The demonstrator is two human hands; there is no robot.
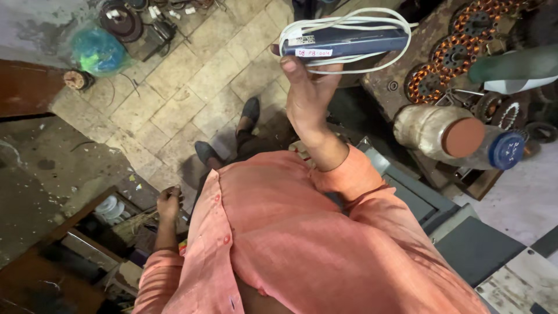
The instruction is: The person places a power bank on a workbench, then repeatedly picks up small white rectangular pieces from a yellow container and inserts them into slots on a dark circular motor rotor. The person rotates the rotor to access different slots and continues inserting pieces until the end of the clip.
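The fingers (290,61) of the right hand (308,96) are wrapped around a flat dark-blue box-shaped gadget (349,42), thumb on the near edge, the other fingers hidden behind it. A white cable (349,20) is looped a few times around the gadget, so clamping the body pins the loops too and nothing dangles, which is probably why it's held this way. The hand is raised up high in front of the person, well above the floor, with the gadget lying roughly level and its long edge turned toward the camera. A white sticker sits at its near end.

The left hand (168,200) is down low by the person's side, fingers curled into a loose fist. Can't tell if there's anything small inside it; it looks like it's just hanging near the edge of a wooden shelf (87,215) full of clutter.

Going outward: salmon-pink shirt (302,244) fills the bottom of the view, dark shoes (251,110) on the stone-tile floor (192,75) below. Off to the right is a grimy counter (407,58) with several copper-wound motor coils (459,55), plus a dusty plastic jar with a brown lid (439,132) and a clear bottle with a blue cap (504,150) lying beside it. Top left there's a blue-green plastic bag (97,52) against the wall.
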